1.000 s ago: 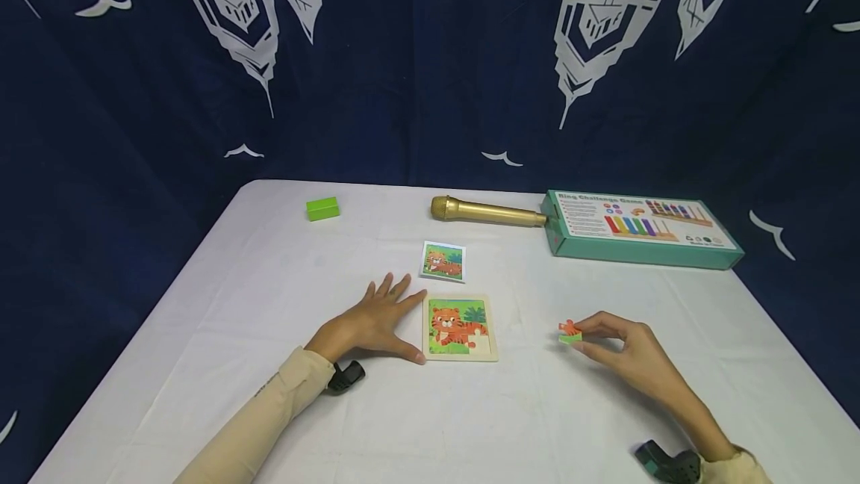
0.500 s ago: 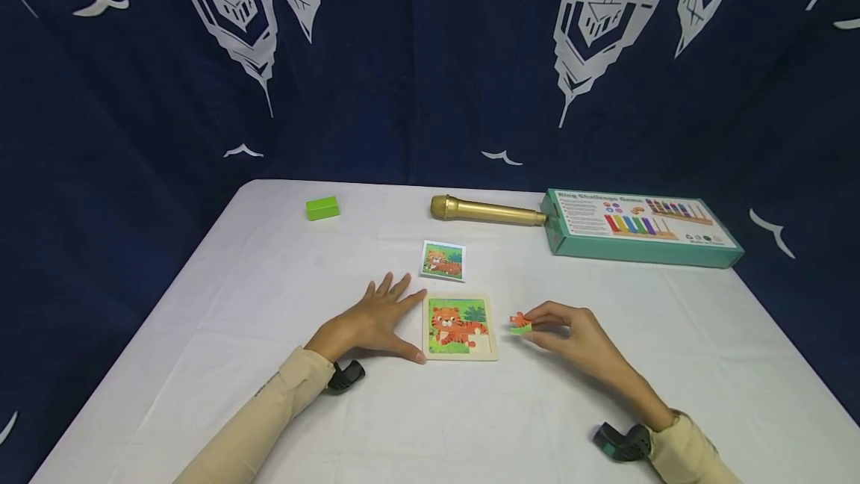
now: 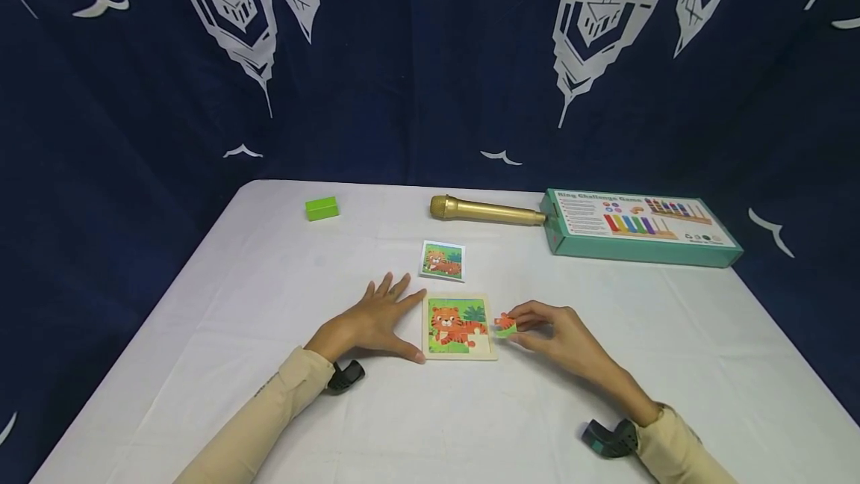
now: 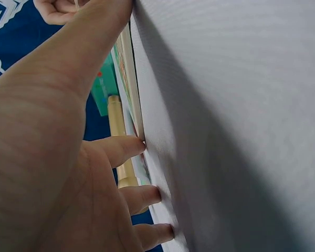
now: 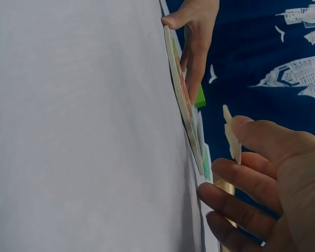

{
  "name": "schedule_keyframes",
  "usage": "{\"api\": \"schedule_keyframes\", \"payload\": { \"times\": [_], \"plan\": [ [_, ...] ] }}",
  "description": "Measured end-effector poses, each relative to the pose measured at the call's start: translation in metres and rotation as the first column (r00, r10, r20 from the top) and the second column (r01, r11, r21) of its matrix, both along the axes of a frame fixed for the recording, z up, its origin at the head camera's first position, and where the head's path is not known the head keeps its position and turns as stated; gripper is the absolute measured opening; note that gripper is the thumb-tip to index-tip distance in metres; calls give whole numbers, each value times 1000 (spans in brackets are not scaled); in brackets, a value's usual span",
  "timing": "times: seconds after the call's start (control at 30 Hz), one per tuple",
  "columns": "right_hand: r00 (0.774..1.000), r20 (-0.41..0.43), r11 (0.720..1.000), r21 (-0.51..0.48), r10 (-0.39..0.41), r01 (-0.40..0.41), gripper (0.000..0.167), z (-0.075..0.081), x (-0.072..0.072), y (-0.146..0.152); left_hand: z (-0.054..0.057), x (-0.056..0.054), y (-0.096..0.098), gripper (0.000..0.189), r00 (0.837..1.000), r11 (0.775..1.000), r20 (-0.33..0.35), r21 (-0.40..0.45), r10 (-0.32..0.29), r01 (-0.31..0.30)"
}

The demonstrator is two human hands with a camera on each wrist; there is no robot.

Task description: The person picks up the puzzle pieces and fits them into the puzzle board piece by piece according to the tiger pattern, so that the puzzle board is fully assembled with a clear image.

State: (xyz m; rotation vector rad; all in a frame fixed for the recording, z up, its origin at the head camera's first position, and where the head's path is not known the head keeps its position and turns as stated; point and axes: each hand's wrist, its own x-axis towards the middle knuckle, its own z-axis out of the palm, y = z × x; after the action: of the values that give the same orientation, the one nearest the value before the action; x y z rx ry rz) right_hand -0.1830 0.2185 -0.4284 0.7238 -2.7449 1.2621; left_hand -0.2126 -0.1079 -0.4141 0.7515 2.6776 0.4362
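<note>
A square wooden jigsaw puzzle showing a tiger lies in its frame on the white table, with a bare gap at its lower right. My left hand spreads its fingers at the frame's left side, thumb and index finger touching the edge. In the left wrist view its fingertips rest on the cloth. My right hand pinches an orange and green puzzle piece between thumb and fingers, just off the frame's right edge. The right wrist view shows this piece edge-on, raised above the table.
Behind the puzzle lies a small card with the same tiger picture. Farther back are a gold microphone, a teal ring game box and a green block. A dark blue printed cloth hangs behind the table.
My right hand has carried the puzzle piece leftward, from well right of the frame to close beside its right edge. The left hand and the puzzle have stayed put.
</note>
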Motion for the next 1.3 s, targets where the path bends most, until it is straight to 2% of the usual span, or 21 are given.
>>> {"api": "schedule_keyframes", "payload": {
  "times": [0.23, 0.5, 0.73, 1.3],
  "plan": [
    [999, 16, 999, 27, 42, -43, 24, 2, -1, -13, -1, 0, 0, 112, 1000, 1000, -1, 3, -4, 4],
    [998, 25, 995, 85, 52, -54, 21, 4, -2, -23, 0, -1, 0, 112, 1000, 1000, -7, 16, -8, 8],
    [998, 18, 994, 87, 61, -63, 20, 1, -3, -25, -1, -1, 0, 112, 1000, 1000, 1, 15, -7, 7],
    [994, -52, 992, 87, 97, -92, 22, -2, -2, -30, 1, 0, 0, 112, 1000, 1000, 2, 16, -2, 1]
  ]
}}
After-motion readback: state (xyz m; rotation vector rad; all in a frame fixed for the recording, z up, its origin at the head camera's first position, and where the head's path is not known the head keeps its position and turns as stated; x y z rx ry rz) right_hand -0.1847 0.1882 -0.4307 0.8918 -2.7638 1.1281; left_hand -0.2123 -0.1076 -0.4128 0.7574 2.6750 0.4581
